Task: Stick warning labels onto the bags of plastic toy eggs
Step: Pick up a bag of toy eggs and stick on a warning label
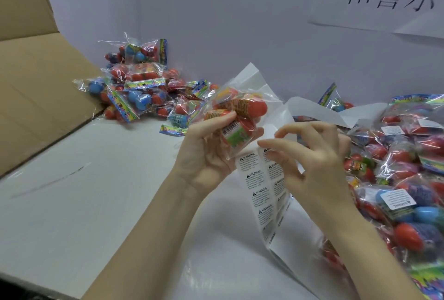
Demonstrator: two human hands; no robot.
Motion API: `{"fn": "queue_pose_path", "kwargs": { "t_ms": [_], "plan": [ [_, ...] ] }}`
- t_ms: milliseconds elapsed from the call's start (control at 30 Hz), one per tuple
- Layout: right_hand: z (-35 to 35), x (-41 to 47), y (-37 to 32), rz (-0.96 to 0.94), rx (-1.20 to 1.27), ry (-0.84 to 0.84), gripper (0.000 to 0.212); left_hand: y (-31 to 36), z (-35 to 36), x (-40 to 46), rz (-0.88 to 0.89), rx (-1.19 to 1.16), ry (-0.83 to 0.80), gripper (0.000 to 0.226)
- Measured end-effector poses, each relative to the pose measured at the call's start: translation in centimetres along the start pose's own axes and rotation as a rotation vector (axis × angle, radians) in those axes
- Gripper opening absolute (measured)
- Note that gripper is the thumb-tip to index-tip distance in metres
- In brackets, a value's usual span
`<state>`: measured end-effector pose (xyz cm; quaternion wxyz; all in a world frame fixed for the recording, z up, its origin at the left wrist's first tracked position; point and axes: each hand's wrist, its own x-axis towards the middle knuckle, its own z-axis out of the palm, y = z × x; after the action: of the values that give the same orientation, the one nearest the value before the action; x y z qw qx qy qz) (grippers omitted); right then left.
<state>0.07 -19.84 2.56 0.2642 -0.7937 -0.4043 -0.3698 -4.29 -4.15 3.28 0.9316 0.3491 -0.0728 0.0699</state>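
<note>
Above the white tabletop [101, 179], the left hand [206, 153] grips a bag of eggs [236, 117], while the right hand [310, 155] picks at the label sheet [258, 189] with curled fingers (whether it has a label, I cannot tell). A peeled label could fold onto itself or land crooked on the slippery film. Labels read "WARNING"; smaller print is illegible.

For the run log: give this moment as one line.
left hand: grips bag | right hand: fingertips at label sheet | labelled bags: right pile | step: picking a label
</note>
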Motion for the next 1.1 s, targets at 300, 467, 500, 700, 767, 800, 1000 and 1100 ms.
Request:
{"fn": "queue_pose_path", "kwargs": {
  "t_ms": [300, 467, 500, 700, 767, 800, 1000, 1100],
  "plan": [
    [-0.39, 0.14, 0.46, -0.249, -0.194, 0.05, 0.016, -0.18, 0.2, -0.17, -0.047, 0.055, 0.021, 0.02],
    [-0.68, 0.08, 0.54, -0.338, -0.24, 0.109, 0.021, -0.11, 0.42, -0.09, -0.051, 0.043, 0.057, 0.019],
    [-0.69, 0.1, 0.52, -0.353, -0.24, 0.121, 0.021, -0.11, 0.45, -0.09, -0.056, 0.043, 0.063, 0.019],
    [-0.42, 0.21, 0.43, -0.369, -0.216, 0.13, 0.016, -0.08, 0.33, 0.0, -0.083, 0.033, 0.125, 0.015],
    [-0.27, 0.24, 0.42, -0.33, -0.18, 0.115, 0.014, -0.01, 0.34, -0.01, -0.085, 0.021, 0.138, 0.016],
    [-0.2, 0.24, 0.45, -0.302, -0.148, 0.093, 0.011, -0.01, 0.38, -0.05, -0.075, 0.036, 0.143, 0.016],
    [-0.1, -0.2, 0.38, -0.02, 0.099, -0.167, 0.015, -0.35, 0.06, 0.27, 0.045, 0.215, 0.282, 0.017],
    [-0.59, -0.12, 0.09, 0.172, 0.239, -0.119, 0.026, -0.28, -0.24, 0.27, 0.063, 0.331, 0.375, 0.023]
  ]
}}
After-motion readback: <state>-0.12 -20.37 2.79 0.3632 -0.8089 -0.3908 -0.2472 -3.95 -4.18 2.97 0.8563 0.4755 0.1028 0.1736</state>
